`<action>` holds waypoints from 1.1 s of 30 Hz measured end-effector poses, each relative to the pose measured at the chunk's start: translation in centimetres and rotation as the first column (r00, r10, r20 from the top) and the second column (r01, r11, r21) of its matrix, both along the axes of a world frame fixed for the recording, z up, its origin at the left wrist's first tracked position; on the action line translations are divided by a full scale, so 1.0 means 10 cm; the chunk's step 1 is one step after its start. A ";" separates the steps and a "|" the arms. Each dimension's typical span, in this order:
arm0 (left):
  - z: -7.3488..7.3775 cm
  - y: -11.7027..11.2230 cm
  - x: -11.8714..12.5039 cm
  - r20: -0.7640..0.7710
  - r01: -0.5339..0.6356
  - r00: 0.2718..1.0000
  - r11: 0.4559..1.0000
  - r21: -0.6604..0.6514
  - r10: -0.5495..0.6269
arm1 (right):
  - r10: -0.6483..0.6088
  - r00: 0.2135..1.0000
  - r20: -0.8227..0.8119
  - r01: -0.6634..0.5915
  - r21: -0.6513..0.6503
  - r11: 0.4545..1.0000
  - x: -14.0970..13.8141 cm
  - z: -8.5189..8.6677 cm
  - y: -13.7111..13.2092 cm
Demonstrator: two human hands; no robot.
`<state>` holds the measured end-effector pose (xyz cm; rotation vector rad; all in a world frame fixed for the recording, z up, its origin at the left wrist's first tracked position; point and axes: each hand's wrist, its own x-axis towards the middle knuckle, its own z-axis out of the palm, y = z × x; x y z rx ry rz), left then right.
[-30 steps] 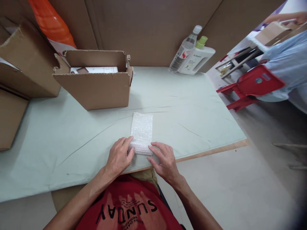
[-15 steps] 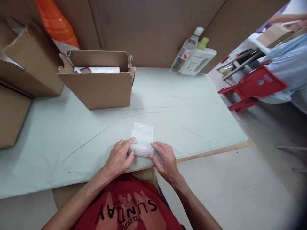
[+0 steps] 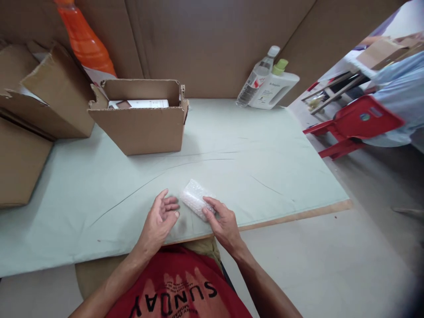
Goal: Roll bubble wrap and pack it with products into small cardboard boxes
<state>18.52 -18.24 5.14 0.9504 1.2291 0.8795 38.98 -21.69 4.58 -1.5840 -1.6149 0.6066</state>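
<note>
A small bundle of clear bubble wrap [image 3: 196, 198] is rolled up and tilted near the front edge of the table. My right hand [image 3: 222, 220] grips its right end between thumb and fingers. What lies inside the wrap, if anything, I cannot make out. Just to the left, my left hand [image 3: 162, 217] hovers apart from the bundle, palm turned toward it, fingers loosely spread and holding nothing.
On the pale green cloth [image 3: 265, 163] stands an open cardboard box [image 3: 155, 130] with white packages inside. More cardboard boxes [image 3: 62, 97] and an orange bottle [image 3: 89, 44] are at left. A water bottle [image 3: 256, 81] and white jug [image 3: 276, 90] lean at back. A person sits on a red chair [image 3: 364, 123].
The bubble wrap has gone from a partly rolled sheet held by both hands to a turned, compact bundle. My left hand has let go and moved left; my right hand still holds it.
</note>
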 end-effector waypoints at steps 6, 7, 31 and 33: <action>0.09 -0.03 0.18 0.300 -0.061 0.946 0.974 -0.220 0.127 | 0.052 0.974 -0.221 -0.081 -0.121 0.989 -0.16 0.04 -0.08; 0.10 -0.03 0.19 0.272 -0.072 0.954 0.975 -0.208 0.129 | 0.046 0.984 -0.173 -0.060 -0.077 0.995 -0.14 0.05 -0.07; 0.17 0.27 -0.31 -0.484 0.635 0.725 0.747 0.195 -0.490 | 0.335 0.942 0.022 -0.326 -0.174 0.929 -0.04 0.46 0.52; 0.33 0.46 -0.52 -0.470 0.672 0.707 0.709 0.213 -0.529 | 0.363 0.930 0.050 -0.353 -0.146 0.924 -0.05 0.59 0.66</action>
